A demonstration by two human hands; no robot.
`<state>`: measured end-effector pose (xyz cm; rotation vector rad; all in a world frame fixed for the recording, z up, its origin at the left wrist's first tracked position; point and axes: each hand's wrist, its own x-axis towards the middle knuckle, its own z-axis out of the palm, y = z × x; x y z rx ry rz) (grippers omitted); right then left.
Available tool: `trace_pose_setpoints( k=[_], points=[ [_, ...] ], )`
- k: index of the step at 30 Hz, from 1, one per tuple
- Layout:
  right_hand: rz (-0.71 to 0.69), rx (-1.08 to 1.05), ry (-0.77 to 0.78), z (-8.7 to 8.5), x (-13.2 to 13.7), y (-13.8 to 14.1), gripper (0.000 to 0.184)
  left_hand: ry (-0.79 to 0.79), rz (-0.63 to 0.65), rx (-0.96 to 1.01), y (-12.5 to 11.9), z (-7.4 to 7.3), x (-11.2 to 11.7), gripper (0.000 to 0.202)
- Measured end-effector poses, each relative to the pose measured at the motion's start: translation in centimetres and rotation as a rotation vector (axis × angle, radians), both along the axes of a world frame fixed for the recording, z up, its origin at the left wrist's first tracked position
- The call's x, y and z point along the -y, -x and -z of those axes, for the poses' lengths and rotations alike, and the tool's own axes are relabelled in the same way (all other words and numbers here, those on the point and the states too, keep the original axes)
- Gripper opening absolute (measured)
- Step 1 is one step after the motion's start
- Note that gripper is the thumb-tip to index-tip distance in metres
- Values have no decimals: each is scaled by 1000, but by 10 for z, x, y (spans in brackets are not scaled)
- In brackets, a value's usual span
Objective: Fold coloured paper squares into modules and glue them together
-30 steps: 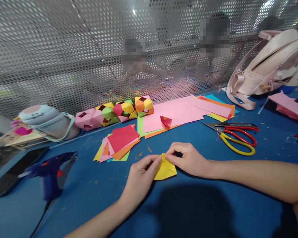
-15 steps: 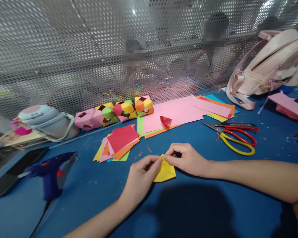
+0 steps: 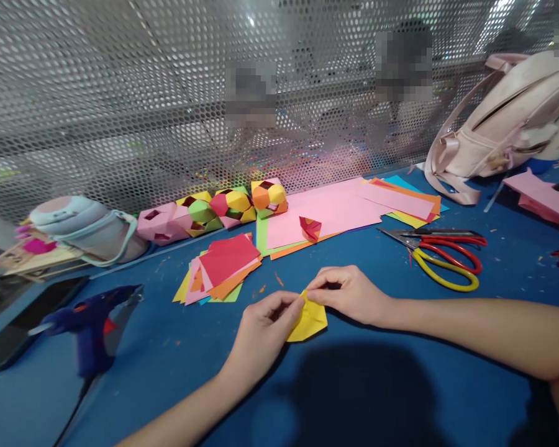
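A blue tabletop (image 3: pixel 168 347), flecked with small marks, carries a dark shadow (image 3: pixel 363 397) in the foreground. Just beyond it, a person's left hand (image 3: pixel 268 323) and right hand (image 3: pixel 354 295) both pinch a folded yellow paper (image 3: pixel 310 326) near its upper corner, thumbs against fingers, low over the surface. Blue table shows between the left forearm and a glue gun (image 3: pixel 92 341), which lies beside a dark flat slab (image 3: pixel 37 316); a narrower strip runs between the right wrist and scissors (image 3: pixel 418 254) with red and yellow handles. Orange scraps (image 3: pixel 262 289) dot the gap between the hands and a stack of colored paper (image 3: pixel 230 261). Farther back, a red folded piece (image 3: pixel 310 228) sits at the front edge of a large pink sheet (image 3: pixel 330 202), next to a row of folded-paper forms (image 3: pixel 233 205). A pale blue bag (image 3: pixel 88 230) and a pink backpack (image 3: pixel 498 124) flank the far edge, where a perforated metal screen (image 3: pixel 135 124) rises (blurred figures (image 3: pixel 403 68) show there, whether through it or reflected cannot be told).
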<state>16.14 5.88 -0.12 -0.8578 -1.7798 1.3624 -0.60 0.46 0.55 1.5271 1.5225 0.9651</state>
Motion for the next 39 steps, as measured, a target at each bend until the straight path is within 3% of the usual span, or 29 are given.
trace_pose_setpoints(
  k=[11,18,33,39],
  points=[
    [-84,15,78,-5,-1,-1,14,9,-31,21,-2,-4,-1,23],
    [-50,42,79,-3,-1,-1,11,54,0,56,-2,0,-1,25],
    [-71,74,-108,-6,5,-1,9,-8,72,-58,-3,-1,1,25],
    [-26,93,-146,-6,5,-2,10,58,104,-8,-4,-2,1,21]
  ],
)
